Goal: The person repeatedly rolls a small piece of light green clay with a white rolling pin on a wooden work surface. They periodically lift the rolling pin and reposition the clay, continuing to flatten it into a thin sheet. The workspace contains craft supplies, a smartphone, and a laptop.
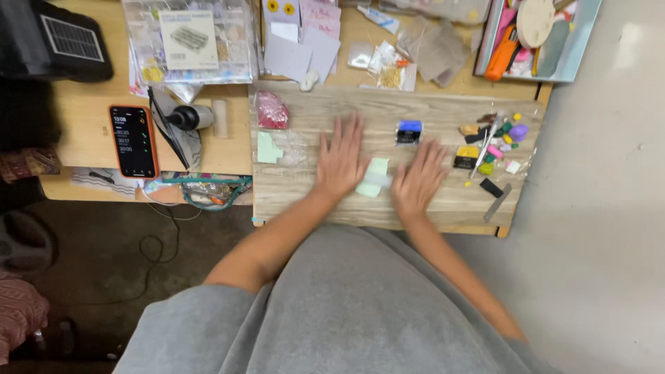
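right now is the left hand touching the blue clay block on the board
Apart. The head view shows bare wood board between the left hand and the blue clay block, which lies beyond the fingertips.

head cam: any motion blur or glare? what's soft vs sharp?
Head view: both hands smeared by motion, left hand and right hand, as is the pale green sheet between them. The phone and clay pieces stay fairly sharp. Light is flat, shadows soft, no strong glare.
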